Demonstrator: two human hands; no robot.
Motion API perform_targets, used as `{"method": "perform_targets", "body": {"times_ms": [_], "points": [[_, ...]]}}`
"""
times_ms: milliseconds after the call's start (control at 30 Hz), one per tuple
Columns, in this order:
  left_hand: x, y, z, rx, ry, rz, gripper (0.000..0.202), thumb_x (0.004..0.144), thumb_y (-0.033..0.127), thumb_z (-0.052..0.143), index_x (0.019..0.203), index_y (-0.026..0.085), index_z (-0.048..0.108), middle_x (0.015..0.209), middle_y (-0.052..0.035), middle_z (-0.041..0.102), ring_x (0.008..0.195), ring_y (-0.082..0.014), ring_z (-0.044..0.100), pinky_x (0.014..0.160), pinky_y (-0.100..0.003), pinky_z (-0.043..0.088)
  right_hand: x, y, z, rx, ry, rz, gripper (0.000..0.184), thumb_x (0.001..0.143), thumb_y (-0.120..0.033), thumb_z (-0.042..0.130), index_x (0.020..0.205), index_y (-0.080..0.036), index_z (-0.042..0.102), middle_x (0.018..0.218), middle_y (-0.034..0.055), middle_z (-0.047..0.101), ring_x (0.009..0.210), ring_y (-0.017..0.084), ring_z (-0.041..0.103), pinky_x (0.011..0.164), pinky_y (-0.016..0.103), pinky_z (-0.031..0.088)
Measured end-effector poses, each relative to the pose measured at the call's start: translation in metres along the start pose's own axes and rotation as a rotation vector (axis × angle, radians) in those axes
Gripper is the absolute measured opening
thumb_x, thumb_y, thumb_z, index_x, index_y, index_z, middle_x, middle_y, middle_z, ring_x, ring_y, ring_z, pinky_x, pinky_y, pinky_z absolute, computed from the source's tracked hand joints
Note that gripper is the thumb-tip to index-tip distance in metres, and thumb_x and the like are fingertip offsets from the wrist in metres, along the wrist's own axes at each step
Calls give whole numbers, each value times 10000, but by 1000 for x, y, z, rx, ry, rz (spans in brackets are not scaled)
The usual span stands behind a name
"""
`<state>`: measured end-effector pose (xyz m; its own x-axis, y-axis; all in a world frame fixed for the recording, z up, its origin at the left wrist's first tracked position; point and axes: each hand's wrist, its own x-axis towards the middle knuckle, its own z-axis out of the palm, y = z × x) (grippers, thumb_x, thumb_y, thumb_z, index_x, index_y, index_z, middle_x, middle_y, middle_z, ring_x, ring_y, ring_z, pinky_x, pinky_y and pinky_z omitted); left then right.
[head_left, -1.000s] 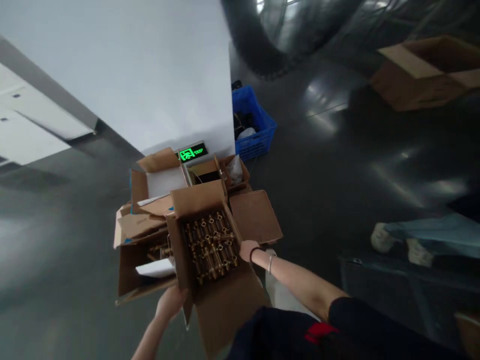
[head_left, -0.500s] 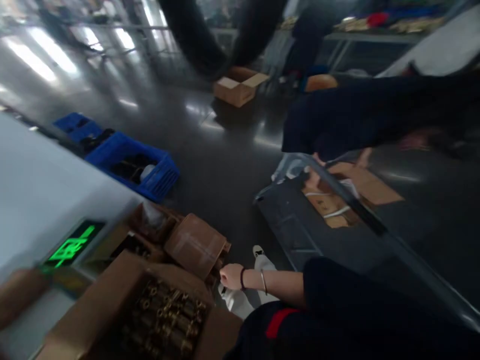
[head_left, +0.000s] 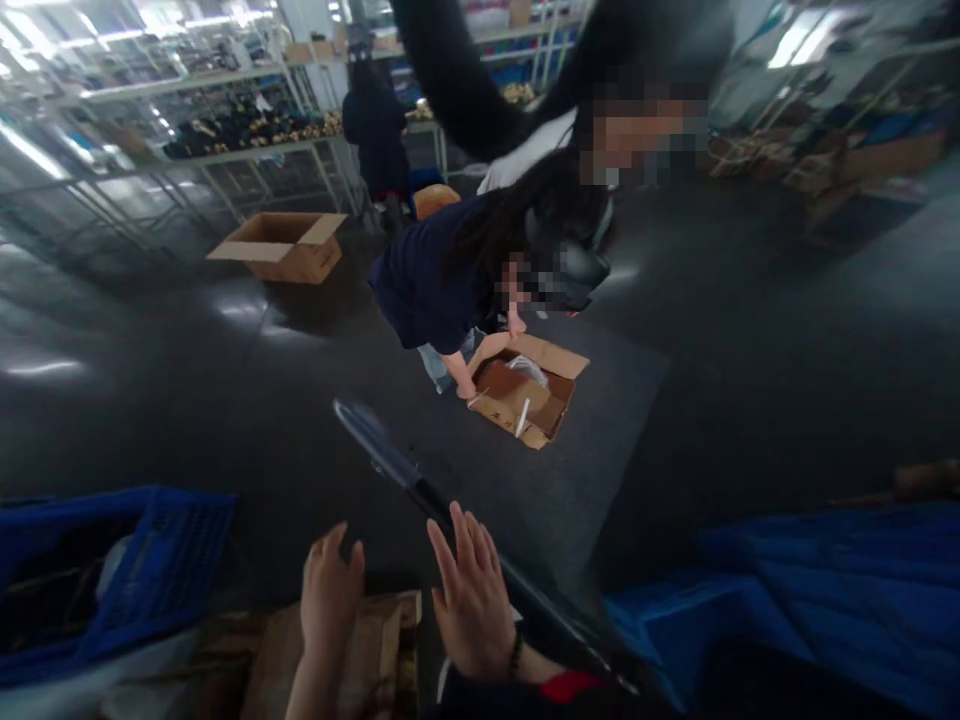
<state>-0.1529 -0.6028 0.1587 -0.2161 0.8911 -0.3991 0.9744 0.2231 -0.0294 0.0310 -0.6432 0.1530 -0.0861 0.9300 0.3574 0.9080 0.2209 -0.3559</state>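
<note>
I am watching a dark bar (head_left: pixel 546 607) slanting beneath my right hand (head_left: pixel 469 590), its far end pointing ahead and to the left of the fingertips, its near end passing to the right of the wrist. That hand is gripping nothing: the fingers are extending nearly straight over the bar, and I cannot tell whether the palm is touching it. To its left, my left hand (head_left: pixel 330 590) is hanging with thumb and fingers apart and nothing between them, a cardboard box (head_left: pixel 376 645) lying below. Ahead of the right hand, a dark platform (head_left: pixel 619 410) is carrying a low carton (head_left: pixel 496 412), and a co-worker (head_left: pixel 439 270) is bending over it, one hand (head_left: pixel 466 388) touching its near-left corner. A blue crate (head_left: pixel 191 555) is sitting left of my left hand, and blue crates (head_left: pixel 817 590) are standing right of my right. I am judging that pushing with a flat palm could be letting the bar slip, and, if bar and platform are joined, a sudden shove could be jolting the carton against the co-worker's fingers.
</note>
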Motion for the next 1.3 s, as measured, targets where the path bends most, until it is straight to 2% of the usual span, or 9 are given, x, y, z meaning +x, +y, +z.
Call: {"method": "perform_targets", "body": {"times_ms": [100,133,200,300,433,600,1033,1167,1300], "points": [[73,26,-62,89,484,268,537,850,188,363,1370,83,282,1414,-159,285,1306,-252,254,1059,-380,254,0,3,8,-73,92,22,501,823,-118,411,1308,-245,410,1283,93,489,1056,242,526,848,391,420],[93,32,-77,135,508,420,543,794,118,409,1335,124,361,1403,-133,315,1293,-258,273,1057,-392,245,-1,8,8,-84,125,26,451,834,-120,410,1269,-236,453,1237,82,532,1009,221,550,828,359,422],[124,41,-97,223,372,689,462,691,49,464,1121,182,566,1250,-85,502,1207,-247,392,1065,-397,210,-8,23,0,-89,151,81,388,821,-131,459,1194,-218,516,1123,58,603,919,192,578,787,316,422],[143,52,-104,295,231,852,232,646,101,517,844,168,617,936,-71,623,993,-228,527,1015,-359,270,-28,52,-25,-167,36,315,326,693,-116,581,1008,-193,611,854,29,652,740,193,590,696,315,417],[132,71,-92,301,297,851,166,670,113,478,779,150,597,829,-86,611,872,-239,538,851,-339,364,-61,94,-57,-408,-205,572,71,695,-117,567,710,-177,602,691,42,612,670,217,582,649,330,384],[117,103,-74,245,321,837,133,677,125,480,750,142,590,814,-101,606,863,-248,539,821,-340,351,-77,137,-75,-509,-250,563,49,727,-167,551,714,-178,597,714,51,620,691,212,585,677,317,368],[74,178,-55,179,332,859,163,662,185,544,797,113,601,816,-120,607,873,-259,549,827,-353,365,-66,211,-143,-521,-414,675,197,758,-282,547,848,-132,638,881,98,651,868,242,588,754,310,350],[61,197,-57,224,276,904,198,681,214,569,833,92,606,830,-145,613,882,-276,569,800,-366,400,-66,228,-160,-545,-439,703,194,762,-276,525,855,-147,635,893,94,653,861,241,595,708,304,359],[61,209,-67,349,118,1009,257,713,291,555,876,107,632,858,-155,638,849,-285,609,732,-365,453,-60,238,-174,-477,-595,763,166,757,-255,511,831,-192,646,877,76,662,840,243,613,603,283,353]]}}
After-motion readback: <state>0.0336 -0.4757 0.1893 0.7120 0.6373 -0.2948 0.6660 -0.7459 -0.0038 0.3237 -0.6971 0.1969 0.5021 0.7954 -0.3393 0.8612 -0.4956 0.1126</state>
